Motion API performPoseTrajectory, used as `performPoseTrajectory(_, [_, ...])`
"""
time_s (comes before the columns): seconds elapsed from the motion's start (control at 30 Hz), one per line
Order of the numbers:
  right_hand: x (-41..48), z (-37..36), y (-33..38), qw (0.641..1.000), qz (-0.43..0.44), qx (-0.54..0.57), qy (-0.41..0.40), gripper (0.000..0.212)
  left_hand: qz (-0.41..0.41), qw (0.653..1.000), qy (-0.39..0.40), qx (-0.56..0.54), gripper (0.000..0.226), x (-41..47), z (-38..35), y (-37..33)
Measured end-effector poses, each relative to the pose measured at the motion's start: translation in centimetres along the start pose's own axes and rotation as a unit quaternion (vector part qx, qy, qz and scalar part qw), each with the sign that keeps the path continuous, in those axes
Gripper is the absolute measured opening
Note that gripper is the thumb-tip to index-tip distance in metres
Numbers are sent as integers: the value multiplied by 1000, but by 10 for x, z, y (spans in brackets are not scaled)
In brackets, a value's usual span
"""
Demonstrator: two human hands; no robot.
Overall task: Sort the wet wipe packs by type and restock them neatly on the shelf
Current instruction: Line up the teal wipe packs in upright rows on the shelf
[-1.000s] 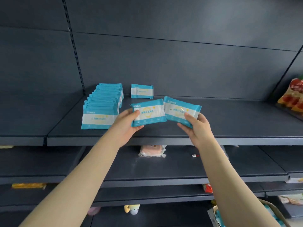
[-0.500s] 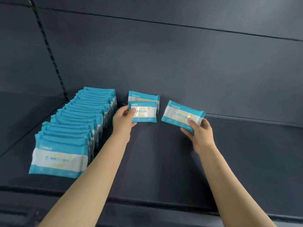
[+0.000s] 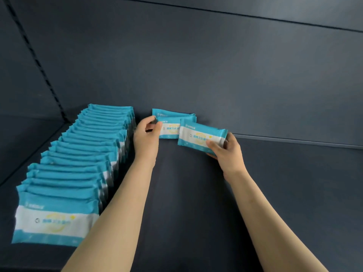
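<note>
Head: left hand [image 3: 146, 135] and right hand [image 3: 228, 153] grip packs [image 3: 196, 134].

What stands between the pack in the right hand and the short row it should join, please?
Nothing visible on the shelf does. The left hand only grips the row's front pack at its left end.

Blue characters are showing on the white bands of the front pack [image 3: 55, 220] at lower left, the upright pack [image 3: 169, 130] and the tilted pack [image 3: 196, 135]. Blur is making them all unreadable.
</note>
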State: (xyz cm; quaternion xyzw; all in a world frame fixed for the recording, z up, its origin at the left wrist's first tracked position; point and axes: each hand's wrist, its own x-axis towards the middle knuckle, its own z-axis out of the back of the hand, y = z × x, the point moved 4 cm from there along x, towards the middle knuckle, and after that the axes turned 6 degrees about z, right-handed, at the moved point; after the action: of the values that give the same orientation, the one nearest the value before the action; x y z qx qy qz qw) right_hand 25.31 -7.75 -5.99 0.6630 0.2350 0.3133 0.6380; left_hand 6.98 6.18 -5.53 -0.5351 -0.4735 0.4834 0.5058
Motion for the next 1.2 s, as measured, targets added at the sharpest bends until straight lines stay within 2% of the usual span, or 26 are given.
performPoseTrajectory(0.1, [6, -19, -1, 994, 40, -96, -14, 32, 23, 999, -4, -48, 14, -1, 7, 0])
performPoseTrajectory(0.2, [12, -39, -1, 987, 62, -149, -14, 24, 28, 998, 3, -55, 21, -2, 11, 2])
performPoseTrajectory(0.33, [21, -58, -4, 970, 97, -223, -22, 29, 19, 998, 32, -47, 22, -6, 7, 0])
performPoseTrajectory(0.73, [25, -63, -2, 976, 110, -183, -36, 37, -3, 999, 40, -17, 41, -10, -7, 1])
performPoseTrajectory(0.97, [23, -54, 3, 989, 52, -136, -6, 37, 1, 1000, 27, -9, 41, -23, -4, -7])
performPoseTrajectory(1.07, [8, -34, 15, 996, 20, -82, -30, 31, 3, 1000, 9, -2, 44, -37, 0, -13])
performPoseTrajectory(1.2, [-27, -6, 46, 998, 23, -45, -47, 33, 8, 999, 48, 6, 45, -64, 1, -23])
